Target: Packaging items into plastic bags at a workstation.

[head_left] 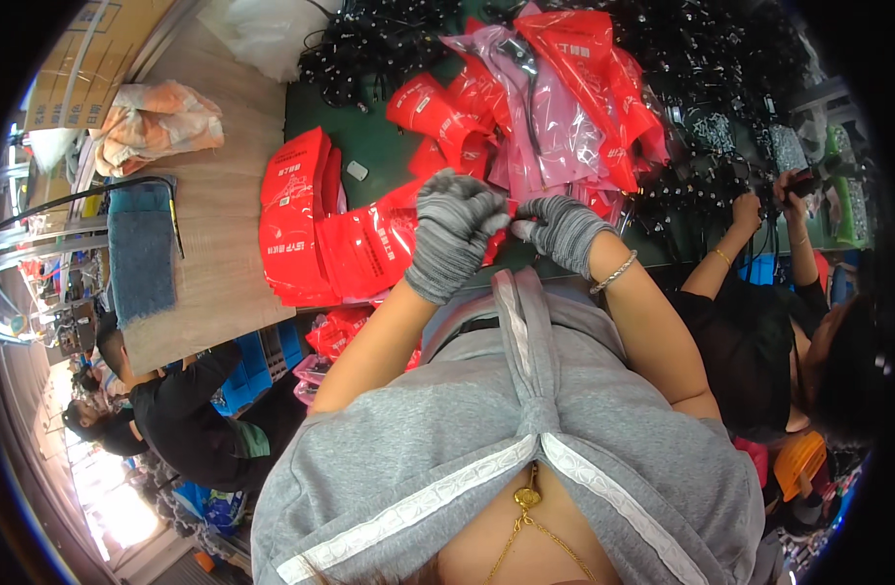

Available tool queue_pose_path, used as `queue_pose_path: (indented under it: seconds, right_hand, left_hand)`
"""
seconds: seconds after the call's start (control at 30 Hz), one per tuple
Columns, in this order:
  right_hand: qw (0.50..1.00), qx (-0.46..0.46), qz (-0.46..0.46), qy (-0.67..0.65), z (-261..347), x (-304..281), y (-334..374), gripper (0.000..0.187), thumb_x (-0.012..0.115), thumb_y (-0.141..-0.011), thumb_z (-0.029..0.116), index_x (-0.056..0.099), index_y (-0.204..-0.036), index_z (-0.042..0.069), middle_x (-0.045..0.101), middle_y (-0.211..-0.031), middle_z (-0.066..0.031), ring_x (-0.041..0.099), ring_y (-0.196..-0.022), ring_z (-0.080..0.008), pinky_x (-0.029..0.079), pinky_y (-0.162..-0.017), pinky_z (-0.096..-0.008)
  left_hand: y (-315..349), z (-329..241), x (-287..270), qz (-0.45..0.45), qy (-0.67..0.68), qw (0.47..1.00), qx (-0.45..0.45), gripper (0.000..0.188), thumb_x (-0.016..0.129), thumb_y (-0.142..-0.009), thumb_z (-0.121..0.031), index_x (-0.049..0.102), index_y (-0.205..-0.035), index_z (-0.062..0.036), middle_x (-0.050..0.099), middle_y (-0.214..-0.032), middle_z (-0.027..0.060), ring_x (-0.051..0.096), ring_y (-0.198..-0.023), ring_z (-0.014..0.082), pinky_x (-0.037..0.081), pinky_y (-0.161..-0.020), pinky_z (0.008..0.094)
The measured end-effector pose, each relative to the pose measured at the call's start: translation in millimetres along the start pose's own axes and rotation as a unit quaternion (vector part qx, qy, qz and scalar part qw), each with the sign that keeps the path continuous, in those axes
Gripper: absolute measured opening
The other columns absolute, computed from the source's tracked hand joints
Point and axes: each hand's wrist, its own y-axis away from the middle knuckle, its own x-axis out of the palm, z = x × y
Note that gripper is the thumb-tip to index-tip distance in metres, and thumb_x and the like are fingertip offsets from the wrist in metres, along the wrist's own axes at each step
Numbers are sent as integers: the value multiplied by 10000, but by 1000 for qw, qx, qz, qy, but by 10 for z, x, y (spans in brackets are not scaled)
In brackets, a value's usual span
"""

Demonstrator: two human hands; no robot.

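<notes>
Both my hands wear grey striped knit gloves and meet close together at the near edge of the table. My left hand (454,237) is closed, its fingers curled and pinching the edge of a red plastic bag (493,246). My right hand (564,232) is closed too, its thumb and fingertips pressed on the same bag; most of that bag is hidden behind the gloves. Just beyond them lies a heap of red bags (589,58) and pink plastic bags (562,136), with a black cable on top. Left of my left hand are stacked red printed bags (296,219).
Black cables with metal ends (701,58) pile across the far and right table. A small white piece (357,171) lies on the green top (364,146). Leftward are a blue cloth (143,253) and an orange-white cloth (159,127). At right, a co-worker's hands (748,211) work near the cables.
</notes>
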Motion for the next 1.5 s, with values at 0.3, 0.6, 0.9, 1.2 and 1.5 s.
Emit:
queue_pose_path:
  seconds: [0.3,0.6,0.9,1.2,1.5]
  right_hand:
    - [902,-80,75,-418,-204,14,228,441,582,-895,82,487,-1326,64,607,-893,-20,561,-666,-67,462,-597,-202]
    - [983,-123,-114,-71,296,-219,738,470,667,-845,155,410,-1233,91,595,-782,-115,619,-737,-266,491,-716,-394]
    - [964,-183,-171,-85,349,167,723,432,569,-887,118,376,-1272,84,551,-663,-96,612,-665,-314,483,-637,-422]
    - [895,-244,-258,-269,649,406,338,536,561,-895,58,337,-1380,95,530,-835,-34,572,-785,-114,469,-700,-297]
    - [634,-9,275,-722,254,679,-219,668,603,-882,507,403,-1382,112,593,-1133,-190,626,-993,-329,513,-808,-517]
  left_hand:
    - [-56,-21,-225,-76,7,996,-37,89,654,-835,-34,604,-908,-21,611,-828,110,577,-809,259,459,-732,374]
    - [-19,-149,-294,-137,129,979,-74,57,645,-815,-20,597,-846,-27,577,-763,118,548,-717,305,436,-670,407]
    - [57,-382,-272,-94,208,972,-51,108,638,-832,13,615,-937,0,620,-829,103,606,-767,241,492,-712,346]
    - [70,-401,-685,-16,326,945,18,177,658,-887,-121,587,-1029,-43,604,-879,45,561,-799,179,468,-773,327]
    - [-23,20,-902,-104,514,846,-98,317,659,-886,-377,558,-916,-78,518,-922,35,520,-880,146,432,-786,288]
